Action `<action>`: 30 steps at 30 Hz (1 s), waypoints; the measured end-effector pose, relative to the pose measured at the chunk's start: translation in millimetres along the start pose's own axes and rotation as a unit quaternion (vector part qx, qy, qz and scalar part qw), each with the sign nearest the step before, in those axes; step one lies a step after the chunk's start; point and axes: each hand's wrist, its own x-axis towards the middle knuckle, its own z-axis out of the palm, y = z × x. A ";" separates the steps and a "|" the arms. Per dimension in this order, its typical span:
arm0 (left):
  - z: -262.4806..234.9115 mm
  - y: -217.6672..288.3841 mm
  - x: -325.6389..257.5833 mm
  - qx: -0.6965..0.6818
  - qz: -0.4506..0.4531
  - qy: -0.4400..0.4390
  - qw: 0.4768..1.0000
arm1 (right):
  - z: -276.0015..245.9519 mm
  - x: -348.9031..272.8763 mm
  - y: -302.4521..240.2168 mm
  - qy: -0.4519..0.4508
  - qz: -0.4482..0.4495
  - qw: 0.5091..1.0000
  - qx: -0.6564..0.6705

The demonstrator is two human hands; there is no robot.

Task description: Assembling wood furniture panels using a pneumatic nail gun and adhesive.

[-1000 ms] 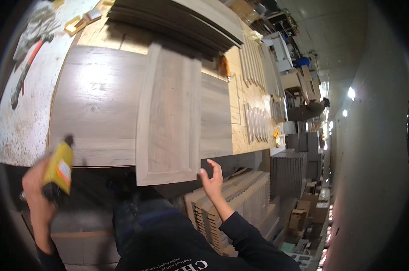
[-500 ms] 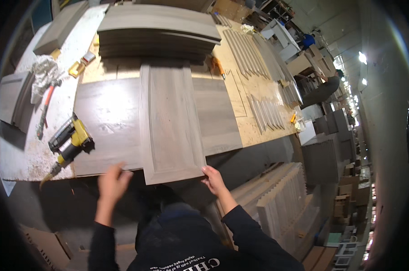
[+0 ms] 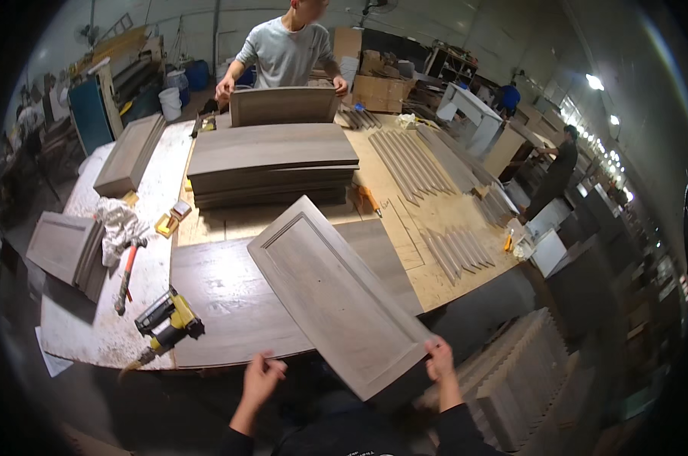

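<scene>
A grey-brown cabinet door (image 3: 336, 292) with a recessed panel lies tilted across my work area, its near end raised off the table edge toward me. My right hand (image 3: 441, 362) grips its near right corner. Apart from the door, close to the table's front edge, my left hand (image 3: 260, 380) is empty, its fingers loosely bent and spread. Under the door rests a flat grey-brown board (image 3: 222, 304). A yellow and black nail gun (image 3: 170, 321) lies to the left of that board.
Behind the door stands a stack of grey-brown panels (image 3: 272, 156). Across the table a co-worker (image 3: 283, 57) holds another panel (image 3: 283, 105). A hammer (image 3: 128, 277), a white cloth (image 3: 120, 224) and cabinet doors (image 3: 64, 247) are at left; wood strips (image 3: 412, 163) lie at right.
The door has swung round, its far end now to the left and its near end to the right and closer to me. My view has lifted, bringing the co-worker into sight.
</scene>
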 end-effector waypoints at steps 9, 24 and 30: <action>-80.3 137.2 237.9 0.042 0.113 0.219 0.968 | -4.2 110.3 -133.9 -0.155 -0.269 0.927 -0.209; -126.0 83.8 205.2 -0.042 0.214 0.374 0.901 | 119.3 217.4 -142.6 -0.162 -0.377 0.910 -0.057; -123.6 91.8 157.0 -0.043 0.186 0.413 0.891 | 135.9 192.6 -138.5 -0.060 -0.366 0.928 -0.031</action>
